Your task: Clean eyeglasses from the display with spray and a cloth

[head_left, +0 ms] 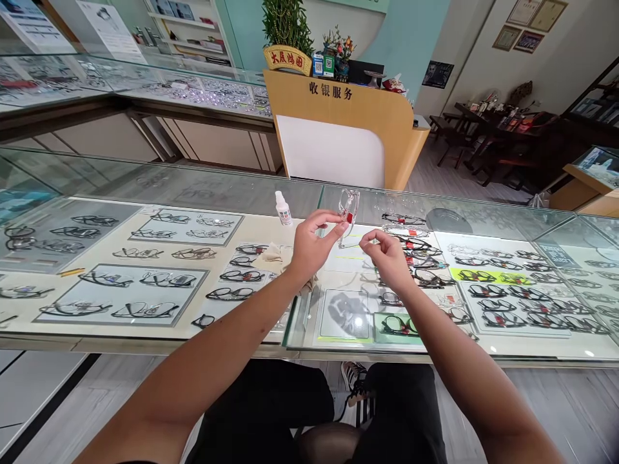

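Clear glasses (pixel 350 205) up in the air above the glass counter (pixel 304 332), both hands in close!
See-through rims, slim temples, a red patch showing on them; the left hand (pixel 314 243) has them pinched between thumb and fingers, while the right hand (pixel 388 256) bunches its fingertips by a temple end, grip or no grip, I can't tell. Looks like handling or checking that temple; the next move calls for a light, steady touch. Farther out, a white bottle (pixel 283 209) stands upright.
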`<action>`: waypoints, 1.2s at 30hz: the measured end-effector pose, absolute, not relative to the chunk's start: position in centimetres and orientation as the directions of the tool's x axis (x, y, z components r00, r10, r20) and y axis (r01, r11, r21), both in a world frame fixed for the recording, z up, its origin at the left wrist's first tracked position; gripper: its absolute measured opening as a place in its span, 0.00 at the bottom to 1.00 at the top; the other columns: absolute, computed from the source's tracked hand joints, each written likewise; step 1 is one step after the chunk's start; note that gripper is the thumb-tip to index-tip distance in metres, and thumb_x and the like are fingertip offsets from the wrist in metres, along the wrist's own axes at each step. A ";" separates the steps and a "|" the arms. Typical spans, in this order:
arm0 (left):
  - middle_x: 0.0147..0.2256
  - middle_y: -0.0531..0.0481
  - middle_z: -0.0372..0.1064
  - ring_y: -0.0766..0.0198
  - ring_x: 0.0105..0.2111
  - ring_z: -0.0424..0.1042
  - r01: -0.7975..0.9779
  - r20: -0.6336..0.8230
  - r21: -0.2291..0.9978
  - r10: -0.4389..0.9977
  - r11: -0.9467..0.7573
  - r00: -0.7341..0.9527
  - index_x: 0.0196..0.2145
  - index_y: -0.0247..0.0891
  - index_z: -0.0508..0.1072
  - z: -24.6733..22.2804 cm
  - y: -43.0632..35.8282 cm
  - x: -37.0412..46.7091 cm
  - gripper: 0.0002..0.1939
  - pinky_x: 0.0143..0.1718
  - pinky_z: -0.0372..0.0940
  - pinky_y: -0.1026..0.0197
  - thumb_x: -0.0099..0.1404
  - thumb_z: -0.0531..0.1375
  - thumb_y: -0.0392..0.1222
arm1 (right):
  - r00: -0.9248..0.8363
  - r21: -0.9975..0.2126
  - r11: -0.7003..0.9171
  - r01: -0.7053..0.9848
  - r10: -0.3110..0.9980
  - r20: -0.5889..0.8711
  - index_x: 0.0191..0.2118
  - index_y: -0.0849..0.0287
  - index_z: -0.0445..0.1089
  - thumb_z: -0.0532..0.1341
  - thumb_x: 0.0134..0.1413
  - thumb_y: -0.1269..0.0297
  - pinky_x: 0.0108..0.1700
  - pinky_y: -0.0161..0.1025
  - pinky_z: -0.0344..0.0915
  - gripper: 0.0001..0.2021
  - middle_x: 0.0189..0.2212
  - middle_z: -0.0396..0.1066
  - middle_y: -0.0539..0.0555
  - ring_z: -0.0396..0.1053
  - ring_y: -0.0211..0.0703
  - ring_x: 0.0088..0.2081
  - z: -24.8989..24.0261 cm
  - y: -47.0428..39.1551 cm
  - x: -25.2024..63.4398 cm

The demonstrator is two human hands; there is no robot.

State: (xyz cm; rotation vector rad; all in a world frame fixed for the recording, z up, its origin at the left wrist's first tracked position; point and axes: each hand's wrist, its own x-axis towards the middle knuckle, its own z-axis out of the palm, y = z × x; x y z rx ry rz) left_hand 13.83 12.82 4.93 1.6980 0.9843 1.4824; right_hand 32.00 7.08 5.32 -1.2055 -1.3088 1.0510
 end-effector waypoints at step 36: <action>0.46 0.47 0.78 0.55 0.50 0.75 0.235 0.497 0.794 0.822 -0.560 0.278 0.36 0.43 0.80 4.6 12.8 13.7 0.11 0.45 0.66 0.55 0.71 0.65 0.52 | 0.299 -0.902 0.286 0.325 0.873 0.385 0.72 0.62 0.62 0.60 0.63 0.59 0.30 0.38 0.54 0.33 0.20 0.46 0.39 0.46 0.38 0.23 5.1 7.8 34.0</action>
